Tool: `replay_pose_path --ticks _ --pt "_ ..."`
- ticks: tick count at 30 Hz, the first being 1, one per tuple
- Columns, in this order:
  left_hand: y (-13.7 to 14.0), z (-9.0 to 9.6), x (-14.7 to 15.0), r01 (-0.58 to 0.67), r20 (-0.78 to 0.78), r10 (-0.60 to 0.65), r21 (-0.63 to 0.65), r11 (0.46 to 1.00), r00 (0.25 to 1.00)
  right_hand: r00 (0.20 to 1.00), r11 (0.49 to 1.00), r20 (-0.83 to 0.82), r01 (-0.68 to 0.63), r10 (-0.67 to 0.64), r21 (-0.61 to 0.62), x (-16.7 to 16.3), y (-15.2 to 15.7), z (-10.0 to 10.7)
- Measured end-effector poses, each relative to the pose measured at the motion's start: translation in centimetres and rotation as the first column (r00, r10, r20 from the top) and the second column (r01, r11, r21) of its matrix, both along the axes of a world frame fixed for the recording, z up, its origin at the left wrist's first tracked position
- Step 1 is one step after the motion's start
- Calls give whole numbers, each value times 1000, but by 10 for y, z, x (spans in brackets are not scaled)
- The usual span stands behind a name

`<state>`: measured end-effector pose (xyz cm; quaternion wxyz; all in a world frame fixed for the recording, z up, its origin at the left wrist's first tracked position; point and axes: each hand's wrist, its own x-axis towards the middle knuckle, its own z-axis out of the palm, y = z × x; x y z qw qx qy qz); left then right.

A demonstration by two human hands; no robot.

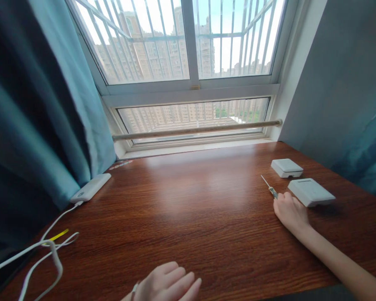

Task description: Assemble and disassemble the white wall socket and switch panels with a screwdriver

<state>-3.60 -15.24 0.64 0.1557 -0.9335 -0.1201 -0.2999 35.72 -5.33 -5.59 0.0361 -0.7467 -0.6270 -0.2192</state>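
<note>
"Nearest of all is the left hand [168,282], low at the near edge of the wood-grain table [181,209], with a pale band [134,289] at its wrist."

"Is it gripping anything?"

"Can't tell — its fingers are loosely bent and the palm is hidden."

"And the right hand [291,211]?"

"That one reaches in over the right side of the table, fingers closed around the handle of a slim screwdriver [272,192]. Its thin shaft points toward the far left. Whether the tip touches the wood, I can't make out."

"What sits around it?"

"Just beside the hand, to its right, a nearer white casing [311,191], squarish and lying flat. Beyond that, a farther white casing [286,166] of much the same shape."

"Over on the left?"

"A white power bank [91,188] against the blue curtain [81,104] — a white cable [62,215] runs from its near end and loops toward the near left. Among the loops lies a yellow strip [59,235]. A barred window [191,46] fills the far side."
</note>
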Motion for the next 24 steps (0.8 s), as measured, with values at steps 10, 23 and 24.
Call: replay_pose_path --ticks 10,23,24 --pt "71 -15 30 175 -119 -174 -2 985 978 995 997 56 75 -76 21 31 1 -1" --pt "68 -31 24 103 -73 -106 -50 993 992 988 988 47 151 -150 -18 45 11 1" --pt "68 -31 24 99 -72 -103 -54 994 992 987 987 45 157 -155 -24 45 11 2"
